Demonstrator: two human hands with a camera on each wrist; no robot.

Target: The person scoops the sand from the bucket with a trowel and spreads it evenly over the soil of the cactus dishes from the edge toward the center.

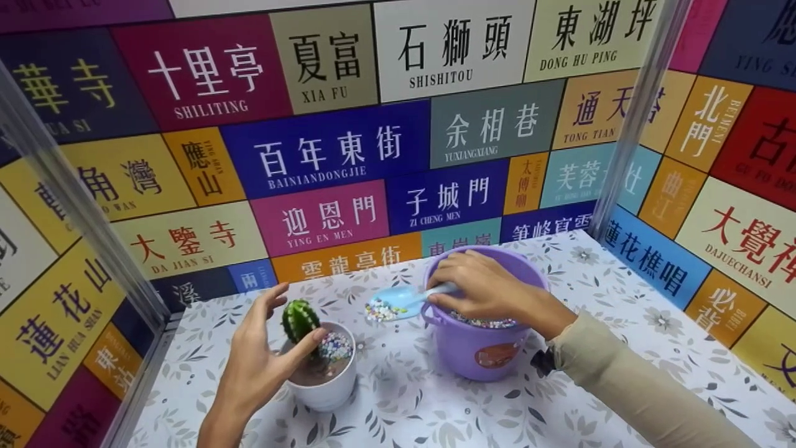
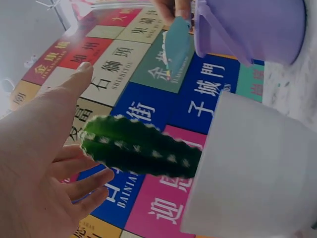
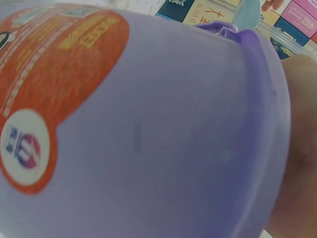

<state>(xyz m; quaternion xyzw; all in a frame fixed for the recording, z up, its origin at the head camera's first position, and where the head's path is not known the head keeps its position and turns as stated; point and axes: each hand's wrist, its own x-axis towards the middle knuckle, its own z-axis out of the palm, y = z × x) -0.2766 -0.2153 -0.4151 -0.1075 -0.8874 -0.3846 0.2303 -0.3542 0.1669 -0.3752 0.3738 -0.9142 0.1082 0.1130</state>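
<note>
My right hand (image 1: pixel 482 283) grips the handle of a light-blue toy shovel (image 1: pixel 404 297) above the rim of a purple bucket (image 1: pixel 451 348). Small multicoloured pebbles (image 1: pixel 379 310) lie in the shovel's scoop, which juts out left of the bucket. More pebbles show inside the bucket. My left hand (image 1: pixel 258 351) is spread beside a green ribbed cactus (image 2: pixel 143 148), thumb on one side and fingers on the other. The cactus stands in a white pot (image 1: pixel 326 395) with brown soil and pebbles on part of its surface. In the right wrist view the bucket's wall hides most of that hand.
A white tablecloth with grey leaf patterns (image 1: pixel 398 410) lies under the pot and bucket. Panels of coloured signs (image 1: pixel 323 149) rise behind and at both sides, joined by metal posts (image 1: pixel 637 118). An orange label (image 3: pixel 74 59) is stuck on the bucket.
</note>
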